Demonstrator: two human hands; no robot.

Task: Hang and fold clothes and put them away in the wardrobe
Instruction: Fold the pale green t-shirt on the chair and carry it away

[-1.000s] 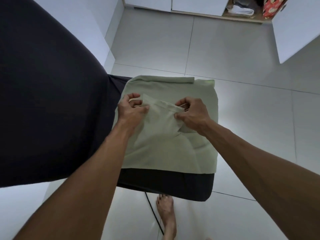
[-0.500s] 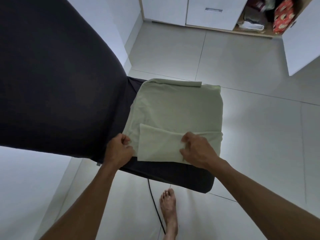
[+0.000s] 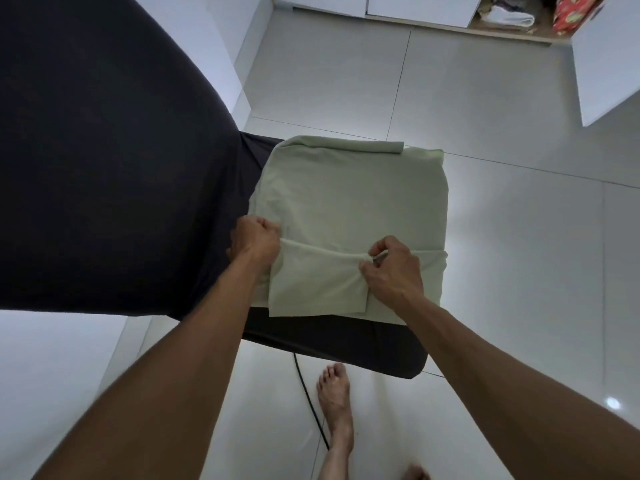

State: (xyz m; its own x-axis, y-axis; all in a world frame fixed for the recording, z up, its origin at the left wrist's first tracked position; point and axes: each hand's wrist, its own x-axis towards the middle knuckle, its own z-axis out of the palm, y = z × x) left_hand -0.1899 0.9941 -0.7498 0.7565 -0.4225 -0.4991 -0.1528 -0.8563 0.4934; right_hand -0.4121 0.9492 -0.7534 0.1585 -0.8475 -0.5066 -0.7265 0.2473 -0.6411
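both hands [image 3: 256, 237] gripping green garment [image 3: 353, 202]

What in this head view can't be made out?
- Left hand: its fingertips, buried in the pale green garment.
- Wardrobe shelf: contents cut off by the top edge.
- Black cable: upper end hidden under the dark surface.

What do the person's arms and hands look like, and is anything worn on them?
Both forearms are bare, with no sleeves in view. The left hand and the right hand carry no gloves, watch or wristband that I can see. I cannot tell about rings.
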